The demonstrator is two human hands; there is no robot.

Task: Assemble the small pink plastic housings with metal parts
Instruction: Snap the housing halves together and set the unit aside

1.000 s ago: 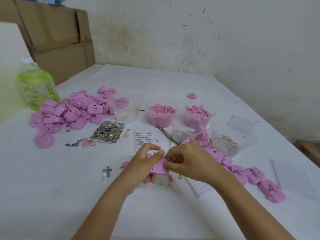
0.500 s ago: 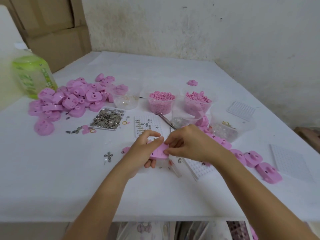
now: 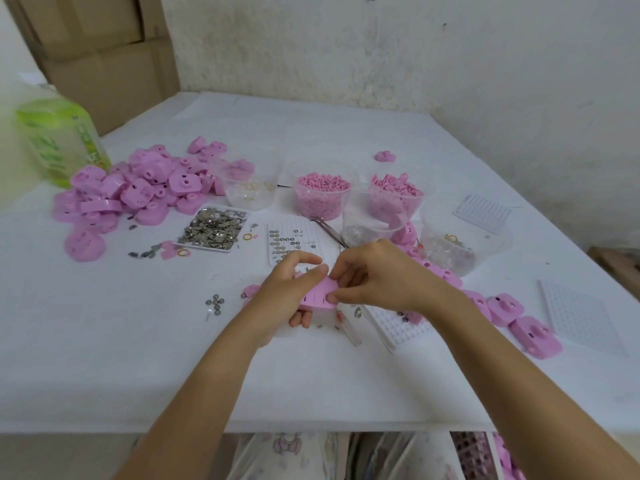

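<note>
L hand (image 3: 287, 292) cups one pink housing (image 3: 317, 296) just above the table (image 3: 138, 358), near its front middle. Fingers are curled under it and the thumb is clamped on the top edge, w/ the slotted face tipped toward the camera, prob. so the slots can be seen and reached. R hand (image 3: 374, 278) meets it from the right, thumb & forefinger pinched on the housing's edge, other fingers curled. It's likely pressing a metal part in, but any part there is too small to make out. Supplies sit just behind the hands: a tray of metal bits (image 3: 214, 230) and a white grid plate (image 3: 291, 244) w/ round contacts laid out, so picks are short. The heap of housings (image 3: 138, 188) far left looks like feed stock. The row of housings (image 3: 502, 306) right of the R wrist looks like done pieces, kept apart from the heap.
</note>
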